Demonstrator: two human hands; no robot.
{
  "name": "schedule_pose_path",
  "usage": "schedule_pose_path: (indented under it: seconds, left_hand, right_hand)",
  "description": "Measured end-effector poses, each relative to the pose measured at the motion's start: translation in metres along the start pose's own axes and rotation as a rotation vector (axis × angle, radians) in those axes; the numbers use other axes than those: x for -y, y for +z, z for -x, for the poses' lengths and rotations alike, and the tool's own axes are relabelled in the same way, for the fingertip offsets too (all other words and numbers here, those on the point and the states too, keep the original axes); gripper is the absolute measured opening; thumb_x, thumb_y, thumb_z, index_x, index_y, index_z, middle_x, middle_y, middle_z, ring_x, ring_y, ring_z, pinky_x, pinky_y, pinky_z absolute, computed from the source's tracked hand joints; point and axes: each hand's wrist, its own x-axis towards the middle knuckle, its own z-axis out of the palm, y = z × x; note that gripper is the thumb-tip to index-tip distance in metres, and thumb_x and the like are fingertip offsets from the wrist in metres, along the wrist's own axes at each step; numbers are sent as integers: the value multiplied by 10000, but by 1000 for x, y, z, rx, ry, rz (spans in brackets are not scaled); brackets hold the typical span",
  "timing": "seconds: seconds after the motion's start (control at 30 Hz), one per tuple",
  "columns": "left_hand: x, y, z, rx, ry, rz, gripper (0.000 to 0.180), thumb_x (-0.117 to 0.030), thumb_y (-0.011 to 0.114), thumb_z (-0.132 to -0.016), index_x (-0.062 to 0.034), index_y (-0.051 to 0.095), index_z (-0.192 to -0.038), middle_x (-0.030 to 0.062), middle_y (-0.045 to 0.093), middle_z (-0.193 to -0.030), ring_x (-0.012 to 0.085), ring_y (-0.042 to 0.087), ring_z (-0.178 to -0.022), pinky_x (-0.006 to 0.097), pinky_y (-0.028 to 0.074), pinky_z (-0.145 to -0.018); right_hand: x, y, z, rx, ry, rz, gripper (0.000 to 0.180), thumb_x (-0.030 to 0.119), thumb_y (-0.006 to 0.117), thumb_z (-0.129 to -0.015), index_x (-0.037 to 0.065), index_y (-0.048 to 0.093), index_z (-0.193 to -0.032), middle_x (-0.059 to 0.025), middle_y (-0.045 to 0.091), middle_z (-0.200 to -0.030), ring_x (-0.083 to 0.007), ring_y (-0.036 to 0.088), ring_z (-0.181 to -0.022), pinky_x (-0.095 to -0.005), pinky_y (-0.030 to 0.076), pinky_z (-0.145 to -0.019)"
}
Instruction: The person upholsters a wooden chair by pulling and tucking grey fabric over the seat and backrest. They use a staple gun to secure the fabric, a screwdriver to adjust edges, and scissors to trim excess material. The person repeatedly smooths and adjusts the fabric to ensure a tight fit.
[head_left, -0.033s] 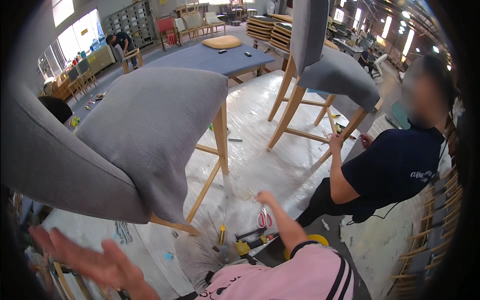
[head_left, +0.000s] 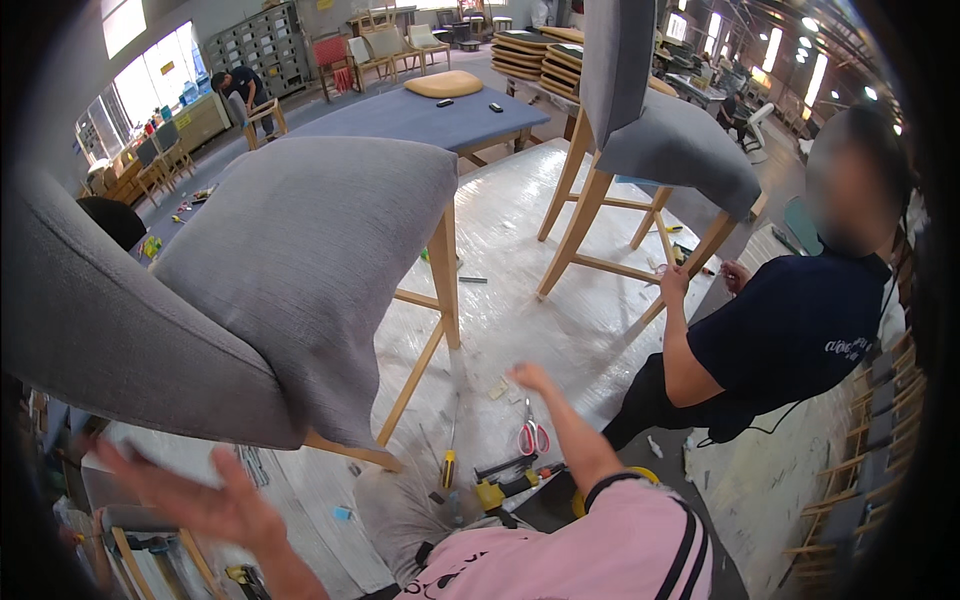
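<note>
My left hand [head_left: 205, 505] is raised at the lower left, open with fingers spread and smeared by motion, below a grey upholstered chair [head_left: 310, 215] with wooden legs. It holds nothing. My right hand [head_left: 527, 376] is closed above the plastic-covered table [head_left: 500, 310], and I cannot make out whether anything is in it. Just below it are beige scraps [head_left: 498, 388] and red-handled scissors [head_left: 532, 438]. Nearer me lie a yellow-handled screwdriver [head_left: 448, 470] and a yellow and black staple gun [head_left: 505, 490].
A co-worker [head_left: 790, 310] in a dark shirt has both hands at the leg of a second grey chair [head_left: 680, 150] on the right. Behind stands a blue-topped table [head_left: 410, 115] with a tan cushion [head_left: 443, 84]. A yellow container [head_left: 580, 500] shows beside my right arm.
My left hand has shifted a little to the right, and my right hand has risen slightly away from the table. The co-worker's hands stay at the chair leg.
</note>
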Motion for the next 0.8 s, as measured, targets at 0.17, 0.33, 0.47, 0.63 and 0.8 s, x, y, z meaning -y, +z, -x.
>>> schedule_pose_path:
  seconds: [0.17,0.33,0.47,0.63,0.8]
  left_hand:
    - [37,64,22,-188,80,46,1086,-378,754,-905,-6,46,-1640,299,140,-1658,450,280,-1515,564,291,-1211]
    - [38,72,16,-185,120,126,1130,-325,808,-873,-4,46,-1643,279,198,-1653,435,320,-1495,521,312,-1196]
    - [70,44,13,-183,3,179,1117,-293,804,-871,-3,51,-1643,267,210,-1651,412,311,-1503,492,297,-1208]
    - [109,43,7,-165,-12,356,1119,-240,835,-838,3,90,-1637,247,204,-1658,375,270,-1520,479,225,-1236]
    - [103,9,43,-249,-8,79,899,-171,797,-909,12,229,-1581,219,294,-1621,353,333,-1495,461,285,-1226]
  right_hand:
    - [242,-165,-107,-367,-251,-876,724,664,402,-1023,45,641,-1312,-177,714,-1195,-302,659,-1132,-454,478,-1003]
    - [322,-216,-109,-83,-352,-1251,748,696,305,-1054,105,572,-1426,-141,679,-1259,-245,582,-1222,-409,416,-1078]
    - [370,-197,-49,-144,-330,-1349,700,618,310,-1087,70,550,-1451,-121,612,-1374,-220,547,-1272,-372,378,-1119]
    - [318,-170,-67,-207,-371,-1251,736,604,336,-1089,31,449,-1536,-112,497,-1530,-221,429,-1417,-389,316,-1188]
    - [313,-181,-39,-131,-363,-1326,508,465,466,-1066,158,542,-1464,-50,610,-1368,-192,572,-1200,-375,436,-1012]
